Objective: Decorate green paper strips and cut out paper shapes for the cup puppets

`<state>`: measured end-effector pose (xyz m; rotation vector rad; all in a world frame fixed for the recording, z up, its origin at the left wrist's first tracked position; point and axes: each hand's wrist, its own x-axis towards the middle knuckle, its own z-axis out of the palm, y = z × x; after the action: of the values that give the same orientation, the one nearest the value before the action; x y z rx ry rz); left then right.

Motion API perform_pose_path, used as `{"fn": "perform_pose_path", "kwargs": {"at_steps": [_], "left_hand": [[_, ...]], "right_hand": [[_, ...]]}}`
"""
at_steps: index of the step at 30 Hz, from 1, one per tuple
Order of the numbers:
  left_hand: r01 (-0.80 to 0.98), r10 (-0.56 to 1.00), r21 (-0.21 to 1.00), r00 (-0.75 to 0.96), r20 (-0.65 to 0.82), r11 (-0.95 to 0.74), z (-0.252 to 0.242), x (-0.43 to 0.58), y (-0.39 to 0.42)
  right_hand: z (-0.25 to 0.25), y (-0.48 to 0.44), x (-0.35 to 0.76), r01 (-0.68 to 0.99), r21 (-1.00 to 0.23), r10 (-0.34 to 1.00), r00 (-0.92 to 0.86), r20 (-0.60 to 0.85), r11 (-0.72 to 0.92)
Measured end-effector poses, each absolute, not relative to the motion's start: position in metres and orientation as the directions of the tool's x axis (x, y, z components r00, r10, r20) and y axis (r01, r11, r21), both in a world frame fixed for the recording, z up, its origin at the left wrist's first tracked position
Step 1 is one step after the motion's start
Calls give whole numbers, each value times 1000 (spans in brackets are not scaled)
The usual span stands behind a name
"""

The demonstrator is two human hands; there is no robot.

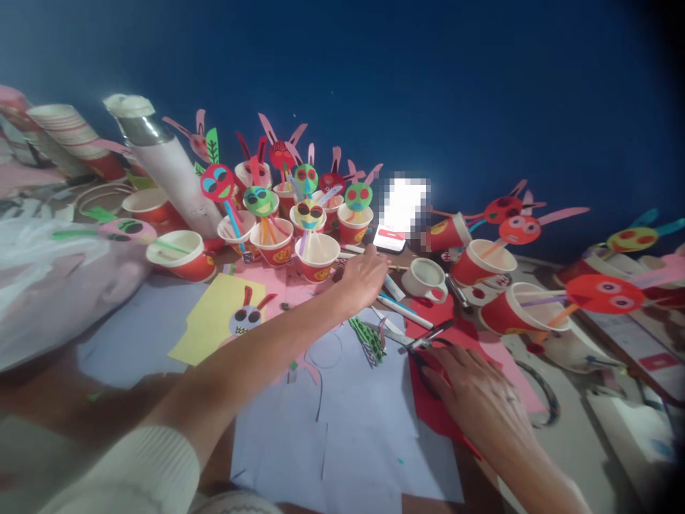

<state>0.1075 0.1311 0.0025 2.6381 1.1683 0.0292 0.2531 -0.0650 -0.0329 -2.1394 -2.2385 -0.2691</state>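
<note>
Well, paper cups point(318, 273) with eared faces point(260, 203) crowd along the blue wall point(342, 78), and a phone point(392, 239), a white mug point(414, 285) and a marker point(405, 311) are close about my left hand point(367, 277). That arm point(262, 360) stretches forward over the white paper point(369, 428); whether its fingers pinch anything, I cannot tell. My right hand point(481, 385) lies palm down, fingers slightly spread, on the red paper point(432, 414), partly covering the scissors point(411, 345).

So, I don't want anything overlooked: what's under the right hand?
Red paper and scissors show beside the right hand; both seem to run beneath it. Anything else under the palm is covered.
</note>
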Motion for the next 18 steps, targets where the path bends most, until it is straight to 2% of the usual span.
{"fn": "perform_pose_path", "kwargs": {"at_steps": [4,8,13,15,18], "left_hand": [[717,734,255,678,-42,-648,9,98,121],[707,740,307,673,-12,-637,17,60,104],[755,790,397,603,-110,-521,17,-25,84],[781,821,505,527,-218,-367,13,-51,76],[786,813,547,504,-293,-290,6,-68,69]], "right_hand": [[-41,-62,259,1000,18,998,-24,52,23],[-39,-59,265,998,-65,998,-23,57,27],[-41,-55,271,991,-137,999,-18,-37,13],[-43,-54,273,987,-158,998,-6,-56,-3],[-43,-51,276,980,-200,996,-15,-89,-3]]}}
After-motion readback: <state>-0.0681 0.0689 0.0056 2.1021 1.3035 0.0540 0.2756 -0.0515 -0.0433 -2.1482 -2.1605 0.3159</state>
